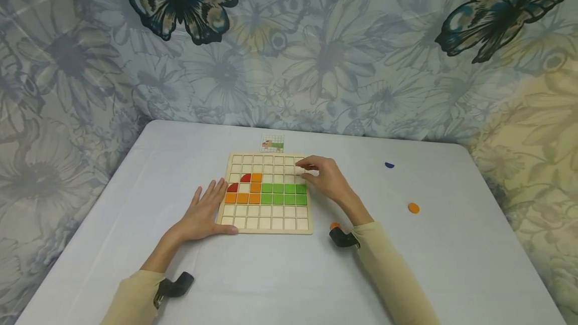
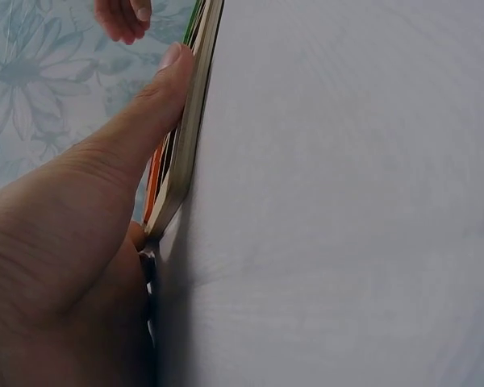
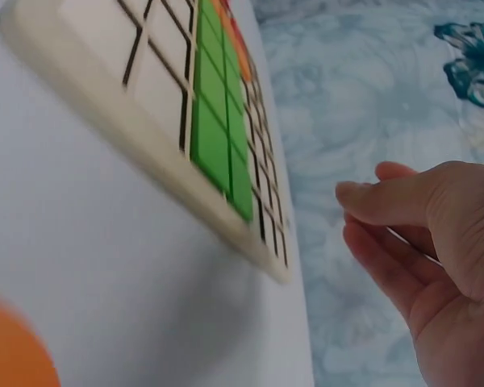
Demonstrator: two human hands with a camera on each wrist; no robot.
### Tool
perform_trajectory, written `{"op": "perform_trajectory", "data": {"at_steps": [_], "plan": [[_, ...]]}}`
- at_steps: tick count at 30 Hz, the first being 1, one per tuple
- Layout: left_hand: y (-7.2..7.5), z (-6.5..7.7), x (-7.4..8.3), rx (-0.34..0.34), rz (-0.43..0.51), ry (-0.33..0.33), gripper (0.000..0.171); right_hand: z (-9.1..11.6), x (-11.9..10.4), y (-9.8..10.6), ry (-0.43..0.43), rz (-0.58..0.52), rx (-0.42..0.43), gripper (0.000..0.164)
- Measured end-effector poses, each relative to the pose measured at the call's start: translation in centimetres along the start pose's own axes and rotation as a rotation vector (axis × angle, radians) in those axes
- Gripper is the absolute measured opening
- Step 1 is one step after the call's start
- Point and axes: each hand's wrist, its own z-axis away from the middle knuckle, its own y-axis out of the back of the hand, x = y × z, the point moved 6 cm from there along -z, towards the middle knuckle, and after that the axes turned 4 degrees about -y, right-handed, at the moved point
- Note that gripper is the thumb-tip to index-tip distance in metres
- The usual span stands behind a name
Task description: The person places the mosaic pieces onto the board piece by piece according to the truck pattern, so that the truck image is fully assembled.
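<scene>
A pale wooden grid board (image 1: 271, 231) lies on the table. Green square tiles (image 1: 277, 194) fill two rows on its right, beside orange squares (image 1: 242, 198) and two red quarter-round pieces (image 1: 246, 178) at the left. My left hand (image 1: 198, 219) rests at the board's left edge, fingers spread and fairly straight, its thumb on the near corner. Over the board's right side hovers my right hand (image 1: 327, 177), thumb and fingers bent toward each other with a gap between them. In the right wrist view, no piece shows at the fingertips of that hand (image 3: 436, 242).
A small picture card (image 1: 273, 143) lies just beyond the board. To the right are a dark blue half-round piece (image 1: 389, 165) and an orange disc (image 1: 413, 208). Another orange piece (image 1: 334, 225) is partly hidden by the right wrist camera (image 1: 343, 238). Patterned cloth hangs behind the table.
</scene>
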Motion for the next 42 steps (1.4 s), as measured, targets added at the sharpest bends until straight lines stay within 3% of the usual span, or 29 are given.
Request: {"op": "perform_trajectory", "data": {"at_steps": [23, 32, 37, 42], "plan": [[0.1, 0.2, 0.1, 0.008, 0.013, 0.0, 0.125, 4.3, 10.5, 10.6, -0.157, 0.142, 0.199, 0.03], [0.2, 0.1, 0.2, 0.014, 0.02, -0.008, 0.124, 5.4, 14.6, 15.0, -0.272, 0.206, 0.265, 0.031], [0.2, 0.1, 0.1, 0.009, 0.016, -0.004, 0.126, 5.8, 16.5, 16.1, -0.314, 0.223, 0.287, 0.032], [0.2, 0.1, 0.1, 0.007, 0.021, 0.0, 0.127, 5.6, 17.3, 16.0, -0.329, 0.235, 0.255, 0.029]]}}
